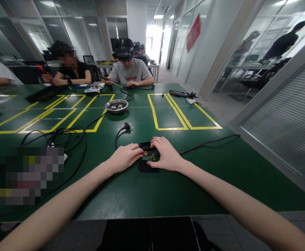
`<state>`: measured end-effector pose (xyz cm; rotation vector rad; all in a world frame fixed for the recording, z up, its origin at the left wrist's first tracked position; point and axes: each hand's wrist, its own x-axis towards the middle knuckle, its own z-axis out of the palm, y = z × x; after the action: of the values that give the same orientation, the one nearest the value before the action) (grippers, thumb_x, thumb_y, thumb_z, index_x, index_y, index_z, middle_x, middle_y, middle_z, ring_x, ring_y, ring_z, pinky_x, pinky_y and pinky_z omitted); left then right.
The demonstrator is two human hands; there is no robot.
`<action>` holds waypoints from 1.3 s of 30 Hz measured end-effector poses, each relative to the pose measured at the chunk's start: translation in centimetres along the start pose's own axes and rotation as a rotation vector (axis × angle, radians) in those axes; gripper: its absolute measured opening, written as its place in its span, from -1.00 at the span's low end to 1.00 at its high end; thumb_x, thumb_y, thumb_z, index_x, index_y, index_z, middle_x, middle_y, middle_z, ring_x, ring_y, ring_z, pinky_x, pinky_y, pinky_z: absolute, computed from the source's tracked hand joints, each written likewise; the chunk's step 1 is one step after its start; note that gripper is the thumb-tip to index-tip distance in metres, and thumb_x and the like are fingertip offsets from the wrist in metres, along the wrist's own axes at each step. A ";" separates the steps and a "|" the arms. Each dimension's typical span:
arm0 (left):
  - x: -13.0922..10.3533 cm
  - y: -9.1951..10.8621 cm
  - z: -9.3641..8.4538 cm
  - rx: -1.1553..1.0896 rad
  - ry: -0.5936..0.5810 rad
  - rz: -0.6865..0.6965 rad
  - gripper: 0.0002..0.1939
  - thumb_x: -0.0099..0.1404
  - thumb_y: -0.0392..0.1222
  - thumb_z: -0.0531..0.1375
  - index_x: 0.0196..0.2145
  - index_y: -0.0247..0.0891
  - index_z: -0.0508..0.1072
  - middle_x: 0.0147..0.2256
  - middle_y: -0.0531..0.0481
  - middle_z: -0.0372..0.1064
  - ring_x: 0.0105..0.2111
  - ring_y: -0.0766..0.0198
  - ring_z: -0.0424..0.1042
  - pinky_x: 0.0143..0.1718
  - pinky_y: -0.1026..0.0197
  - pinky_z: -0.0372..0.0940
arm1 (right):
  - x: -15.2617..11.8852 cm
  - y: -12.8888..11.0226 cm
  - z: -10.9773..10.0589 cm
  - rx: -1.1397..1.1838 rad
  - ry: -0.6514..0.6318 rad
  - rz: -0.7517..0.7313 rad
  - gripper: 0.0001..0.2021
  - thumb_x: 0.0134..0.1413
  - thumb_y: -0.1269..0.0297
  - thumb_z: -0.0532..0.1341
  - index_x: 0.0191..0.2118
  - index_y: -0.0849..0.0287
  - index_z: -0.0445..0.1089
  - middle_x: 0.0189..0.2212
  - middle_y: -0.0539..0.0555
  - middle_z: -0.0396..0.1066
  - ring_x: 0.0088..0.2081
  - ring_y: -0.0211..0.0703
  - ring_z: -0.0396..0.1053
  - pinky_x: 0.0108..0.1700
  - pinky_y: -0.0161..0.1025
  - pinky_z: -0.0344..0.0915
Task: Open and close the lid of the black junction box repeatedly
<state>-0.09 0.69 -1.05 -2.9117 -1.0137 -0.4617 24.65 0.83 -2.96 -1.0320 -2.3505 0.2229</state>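
In front of me on the green table lies a power adapter with its black casing (147,168) opened. Between my hands shows its green circuit board (146,158), with copper-coloured coils and small parts. Closed fingers of my left hand (124,158) press on the board's left edge. My right hand (166,155) curls around the right side, thumb at the board's lower edge and fingers by the upper black casing piece (144,145). A black cord with a plug (127,126) lies just beyond my left hand. Another black cord (210,142) leads off to the right.
A metal bowl (116,106) holding small metallic parts stands farther back. Looped black cables (63,136) and a blurred-out item (32,176) lie at left. Yellow tape (168,129) marks rectangles. A folded black tripod-like object (183,94) rests far right. People (130,71) sit across the table.
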 end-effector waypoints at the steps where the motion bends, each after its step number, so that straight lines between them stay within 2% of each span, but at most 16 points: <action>1: 0.0 0.0 0.0 -0.002 -0.005 -0.005 -0.76 0.58 -0.13 0.05 -0.05 -0.19 0.51 -0.21 -0.03 0.46 -0.24 0.23 0.49 -0.30 0.29 0.37 | 0.0 0.0 0.1 0.003 0.010 0.016 -0.54 -0.10 0.06 0.46 -0.15 0.09 0.30 -0.03 0.20 0.44 0.22 0.27 0.29 0.30 0.28 0.14; 5: 0.0 0.0 0.0 -0.011 -0.008 -0.017 -0.78 0.56 -0.14 0.08 -0.07 -0.19 0.51 -0.23 -0.03 0.46 -0.25 0.23 0.50 -0.32 0.29 0.36 | 0.1 -0.1 0.2 0.016 0.046 0.047 -0.55 -0.11 0.07 0.46 -0.14 0.08 0.32 -0.04 0.18 0.45 0.21 0.26 0.28 0.29 0.28 0.14; 12: 0.2 0.0 0.0 -0.067 0.008 -0.064 -0.79 0.53 -0.12 0.09 -0.09 -0.17 0.52 -0.23 -0.04 0.47 -0.24 0.20 0.52 -0.30 0.27 0.37 | 0.1 -0.5 -0.1 0.035 0.047 -0.001 -0.66 -0.03 0.10 0.46 -0.18 0.09 0.41 -0.11 0.15 0.44 0.03 0.12 0.34 0.18 0.15 0.27; 17: 0.1 0.2 -0.2 -0.093 0.003 -0.106 -0.80 0.52 -0.12 0.13 -0.11 -0.19 0.54 -0.24 -0.03 0.49 -0.24 0.20 0.53 -0.28 0.26 0.38 | 0.1 -0.2 -0.7 0.052 0.071 -0.015 -0.62 -0.01 0.05 0.48 -0.15 0.11 0.45 -0.13 0.15 0.47 0.00 0.10 0.37 0.13 0.11 0.33; 25: -0.8 0.2 -0.2 -0.271 0.060 -0.145 -0.81 0.43 -0.20 0.19 -0.07 -0.20 0.57 -0.20 -0.05 0.50 -0.25 0.22 0.52 -0.20 0.22 0.43 | 0.0 0.1 -0.9 -0.008 0.084 -0.029 -0.61 0.04 -0.07 0.45 -0.17 0.10 0.48 -0.13 0.17 0.48 -0.01 0.13 0.38 0.16 0.15 0.30; 29: -0.8 0.1 0.2 -0.297 0.070 -0.156 -0.80 0.44 -0.21 0.18 -0.07 -0.20 0.57 -0.20 -0.05 0.50 -0.25 0.22 0.51 -0.17 0.20 0.44 | 0.1 0.4 -2.0 -0.064 0.106 -0.033 -0.63 0.14 -0.10 0.37 -0.16 0.09 0.49 -0.12 0.19 0.49 -0.02 0.15 0.39 0.16 0.19 0.30; 32: -0.7 0.1 0.3 -0.313 0.060 -0.161 -0.79 0.47 -0.19 0.15 -0.07 -0.21 0.57 -0.22 -0.05 0.49 -0.28 0.23 0.50 -0.19 0.22 0.43 | -0.4 1.0 -3.2 -0.054 0.053 -0.067 -0.74 0.28 0.01 0.27 -0.16 0.10 0.49 -0.12 0.19 0.49 -0.03 0.11 0.40 0.05 0.10 0.37; 35: -0.7 0.1 0.2 -0.331 0.041 -0.157 -0.77 0.48 -0.17 0.14 -0.05 -0.21 0.57 -0.21 -0.04 0.49 -0.32 0.26 0.49 -0.22 0.24 0.42 | -1.3 1.8 -3.9 -0.058 -0.089 -0.171 -0.81 0.35 0.15 0.20 -0.17 0.13 0.49 -0.13 0.20 0.51 -0.09 0.06 0.42 -0.07 0.00 0.41; 37: -0.7 0.1 0.1 -0.343 0.037 -0.161 -0.77 0.49 -0.15 0.14 -0.04 -0.20 0.57 -0.22 -0.03 0.50 -0.35 0.28 0.48 -0.25 0.26 0.40 | -1.9 2.2 -3.9 -0.101 -0.147 -0.206 -0.79 0.39 0.21 0.14 -0.18 0.14 0.50 -0.15 0.21 0.52 -0.14 0.04 0.43 -0.10 -0.01 0.41; 39: -0.8 0.1 -0.1 -0.355 0.035 -0.168 -0.76 0.49 -0.13 0.15 -0.05 -0.20 0.58 -0.23 -0.02 0.51 -0.37 0.29 0.48 -0.28 0.27 0.38 | -2.1 2.5 -3.8 -0.132 -0.141 -0.174 -0.76 0.43 0.23 0.09 -0.17 0.14 0.50 -0.18 0.20 0.53 -0.17 0.04 0.44 -0.12 -0.02 0.40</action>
<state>-0.63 0.15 -1.19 -3.1154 -1.2989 -0.7720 29.49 0.79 -1.65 -0.8895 -2.5967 0.0777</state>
